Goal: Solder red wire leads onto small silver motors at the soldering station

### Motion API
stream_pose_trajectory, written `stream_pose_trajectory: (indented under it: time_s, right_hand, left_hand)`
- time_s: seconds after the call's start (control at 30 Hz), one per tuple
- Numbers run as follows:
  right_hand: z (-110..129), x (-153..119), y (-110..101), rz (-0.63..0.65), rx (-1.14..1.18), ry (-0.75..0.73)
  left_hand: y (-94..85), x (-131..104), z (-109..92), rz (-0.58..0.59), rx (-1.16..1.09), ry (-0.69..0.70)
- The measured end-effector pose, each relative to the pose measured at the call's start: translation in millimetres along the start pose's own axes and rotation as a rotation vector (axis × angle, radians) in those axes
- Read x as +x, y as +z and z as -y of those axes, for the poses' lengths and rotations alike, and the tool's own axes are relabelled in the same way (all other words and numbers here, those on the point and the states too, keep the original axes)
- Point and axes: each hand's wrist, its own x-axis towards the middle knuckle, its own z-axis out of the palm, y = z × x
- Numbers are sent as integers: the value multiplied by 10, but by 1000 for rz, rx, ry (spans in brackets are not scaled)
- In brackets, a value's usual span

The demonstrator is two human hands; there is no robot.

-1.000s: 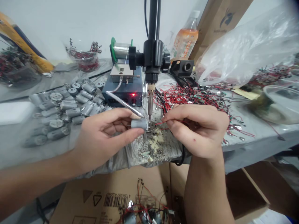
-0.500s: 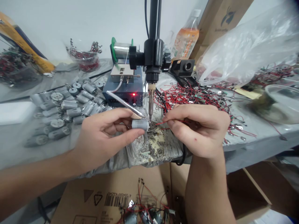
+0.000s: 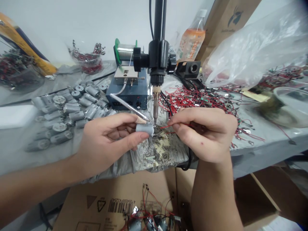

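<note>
Between the thumb and fingers of my left hand [image 3: 108,141] is a small grey cylindrical motor [image 3: 144,129], lying sideways with its terminal end to the right. Right at that end points the tip of an upright soldering iron [image 3: 155,110], held in a black stand; I cannot tell whether they touch. A flexible metal solder feed tube [image 3: 130,106] ends just above the motor. My right hand [image 3: 204,131] pinches a thin red wire [image 3: 165,126], whose free end points left toward the iron's tip. The rest of the wire is hidden behind my fingers.
Several grey motors [image 3: 77,110] lie heaped at left. Behind stand a blue control box [image 3: 131,93] and a solder spool [image 3: 125,52]. Red-wired parts [image 3: 204,98] spread at right beside a plastic tub [image 3: 293,106]. Below the table edge, wired motors [image 3: 149,223] rest on a cardboard box [image 3: 96,208].
The red light on the control box has gone out. The motor in my left hand has turned or shifted very slightly; my right hand stays almost still.
</note>
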Motion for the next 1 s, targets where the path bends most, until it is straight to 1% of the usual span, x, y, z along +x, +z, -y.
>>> stream_pose_trajectory:
  time_s: [0.17,0.57,0.73,0.9,1.0]
  right_hand:
    - [-1,-5,2,-4,-1,6]
    - [0,-1,3,8,9,7]
    - [-4,-3,4,14,4,9]
    - [-20,-5,9,8,-2,-18]
    - [-19,-4,8,13,-1,-10]
  left_hand:
    - [-15,-9,24,4,6,23]
    - [-16,-12,49,-50,-5,31]
    - [-20,-18,78,-43,-2,64]
    - [-31,-1,147,-6,-25,139]
    - [-40,6,162,-6,-6,141]
